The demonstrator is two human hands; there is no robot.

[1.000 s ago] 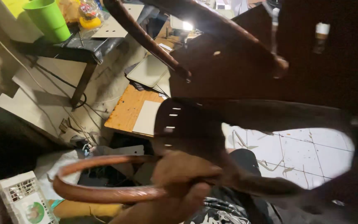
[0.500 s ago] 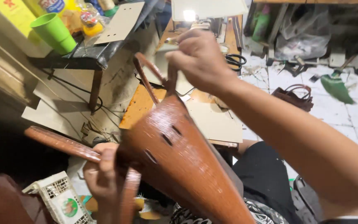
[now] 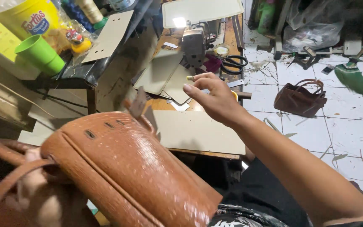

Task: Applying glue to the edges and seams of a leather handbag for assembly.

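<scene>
Left hand (image 3: 34, 189) blurred behind strap (image 3: 9, 185); bag (image 3: 127, 172) cut off.

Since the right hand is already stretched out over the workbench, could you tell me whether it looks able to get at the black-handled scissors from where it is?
Probably yes. The right hand hangs open over the bench, and the scissors lie uncovered just beyond its fingers, with nothing between.

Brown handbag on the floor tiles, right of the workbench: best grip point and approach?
Take the brown handbag by its handle loops, coming from above. It seems to sit upright on the white floor tiles, with the handles arching over its top edge and open space around it. The body looks soft and wide, so a side pinch would probably just crumple it.
</scene>
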